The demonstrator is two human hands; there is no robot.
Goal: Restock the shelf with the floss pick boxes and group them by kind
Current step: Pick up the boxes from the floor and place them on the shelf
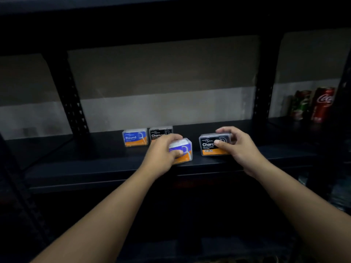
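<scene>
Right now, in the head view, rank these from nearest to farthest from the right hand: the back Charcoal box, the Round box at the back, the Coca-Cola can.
1. Back Charcoal box, left of the right hand.
2. Round box, farther left.
3. Coca-Cola can, far right at the back.

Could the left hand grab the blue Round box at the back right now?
Probably not yet. The left hand already grips another blue box, so it is full. The path itself looks free: the Round box stands just behind and left of it on the shelf, nothing between.
</scene>
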